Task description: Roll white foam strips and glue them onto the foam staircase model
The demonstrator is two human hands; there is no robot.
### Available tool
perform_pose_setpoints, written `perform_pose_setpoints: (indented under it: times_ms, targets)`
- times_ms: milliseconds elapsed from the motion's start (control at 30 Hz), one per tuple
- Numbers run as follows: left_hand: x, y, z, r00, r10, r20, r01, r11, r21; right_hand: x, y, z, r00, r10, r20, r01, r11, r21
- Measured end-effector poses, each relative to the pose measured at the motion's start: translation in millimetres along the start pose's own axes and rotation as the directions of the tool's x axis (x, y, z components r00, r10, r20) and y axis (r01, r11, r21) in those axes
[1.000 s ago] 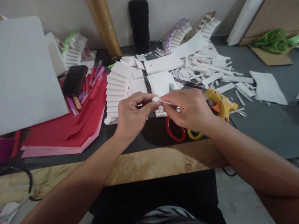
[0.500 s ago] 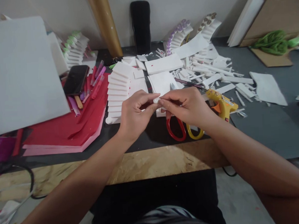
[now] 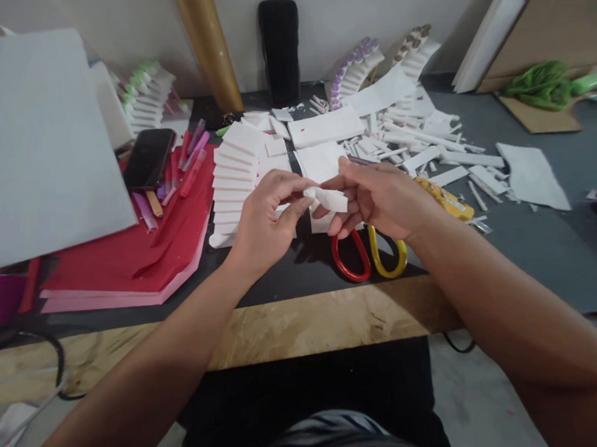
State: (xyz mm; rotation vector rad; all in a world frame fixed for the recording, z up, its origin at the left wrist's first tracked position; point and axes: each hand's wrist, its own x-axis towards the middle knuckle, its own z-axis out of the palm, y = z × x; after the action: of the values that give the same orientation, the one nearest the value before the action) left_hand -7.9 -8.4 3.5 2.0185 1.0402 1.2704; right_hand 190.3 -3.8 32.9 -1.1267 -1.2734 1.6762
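Between the thumb and fingers of my left hand [image 3: 266, 222] is a small strip of white paper [image 3: 333, 200], curled at its pinched end. Its loose end sticks out to the right, in front of the fingers of my right hand [image 3: 380, 196]. Those fingers are spread, and I cannot tell whether they touch the strip. Below my right hand lie scissors with one red handle [image 3: 337, 265] and one yellow handle [image 3: 400, 261]. To the left of my left hand stands a white fan-shaped model staircase [image 3: 231, 195].
A yellow glue gun [image 3: 447, 201] lies partly behind my right wrist. White scraps [image 3: 418, 134] cover the back right. Red paper [image 3: 105, 267], markers [image 3: 193, 172] and a phone [image 3: 150, 159] lie left, near a large white board [image 3: 49, 150]. Small models [image 3: 358, 73] stand behind.
My right hand has let go of its pinch and opened, moving slightly right. The strip's loose end now shows. My left hand keeps its pinch in nearly the same place.
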Motion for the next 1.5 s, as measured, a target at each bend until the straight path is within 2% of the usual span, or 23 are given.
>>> perform_pose_setpoints:
  times_ms: [100, 267, 533, 700, 767, 833, 867, 933, 1000, 1033, 1267, 1333, 1367, 1433, 1467, 1500]
  targets:
    - [-0.4, -0.1, -1.1, 0.999, -0.037, 0.000, 0.037, 0.999, -0.011, 0.7, -0.5, -0.8, 0.998, 0.043, 0.046, -0.047, 0.995, 0.086]
    - [-2.2, 0.3, -0.9, 0.994, -0.104, 0.020, 0.105, 0.994, -0.028, -1.1, -0.1, 0.7, 0.997, -0.020, 0.072, 0.015, 0.997, 0.072]
    - [-0.8, -2.7, 0.4, 0.998, -0.062, 0.002, 0.063, 0.997, -0.054, -0.7, 2.2, -2.8, 0.995, -0.081, 0.054, 0.086, 0.992, -0.090]
    - [-0.9, -3.5, 0.1, 0.995, -0.104, -0.005, 0.104, 0.993, -0.054, -2.0, 0.5, -1.4, 0.988, -0.146, 0.043, 0.152, 0.932, -0.330]
    - [-1.3, -2.5, 1.2, 0.991, -0.130, -0.017, 0.129, 0.989, -0.073, -4.0, 0.4, 1.4, 0.979, -0.204, 0.029, 0.195, 0.875, -0.443]
    - [-2.2, -0.3, 3.8, 0.986, -0.161, -0.048, 0.155, 0.982, -0.105, -6.4, 2.3, 5.3, 0.945, -0.328, 0.005, 0.271, 0.773, -0.574]
    - [-2.7, 1.0, 5.6, 0.982, -0.177, -0.067, 0.167, 0.978, -0.123, -7.6, 4.0, 7.2, 0.909, -0.416, 0.003, 0.317, 0.688, -0.653]
    - [-3.9, 3.4, 9.7, 0.974, -0.205, -0.100, 0.189, 0.970, -0.155, -9.5, 8.2, 10.5, 0.805, -0.592, 0.046, 0.387, 0.465, -0.796]
    - [-4.7, 4.5, 13.0, 0.967, -0.223, -0.125, 0.198, 0.963, -0.185, -10.0, 12.4, 11.8, 0.716, -0.687, 0.128, 0.417, 0.273, -0.867]
    - [-4.9, 4.4, 13.9, 0.965, -0.225, -0.134, 0.196, 0.960, -0.197, -9.8, 14.1, 11.5, 0.696, -0.699, 0.162, 0.425, 0.219, -0.878]
    - [-3.4, 0.7, 7.2, 0.976, -0.193, -0.103, 0.172, 0.968, -0.181, -6.6, 17.9, 5.9, 0.690, -0.674, 0.265, 0.458, 0.123, -0.881]
    - [-2.6, 0.2, 4.2, 0.985, -0.151, -0.083, 0.139, 0.980, -0.139, -7.0, 16.8, 7.4, 0.710, -0.666, 0.230, 0.459, 0.189, -0.868]
    - [-2.1, -0.2, 3.0, 0.988, -0.135, -0.078, 0.125, 0.984, -0.124, -7.2, 15.7, 8.6, 0.748, -0.637, 0.186, 0.456, 0.291, -0.841]
    - [-1.0, -1.3, 1.0, 0.991, -0.111, -0.071, 0.103, 0.989, -0.110, -6.9, 12.5, 10.6, 0.866, -0.497, 0.053, 0.393, 0.611, -0.687]
    - [-0.4, -1.9, 0.2, 0.993, -0.100, -0.070, 0.093, 0.990, -0.103, -6.2, 10.5, 11.1, 0.920, -0.392, -0.012, 0.322, 0.772, -0.549]
    - [0.1, -2.7, -0.6, 0.994, -0.087, -0.069, 0.080, 0.992, -0.094, -5.2, 8.5, 11.1, 0.959, -0.279, -0.060, 0.235, 0.891, -0.389]
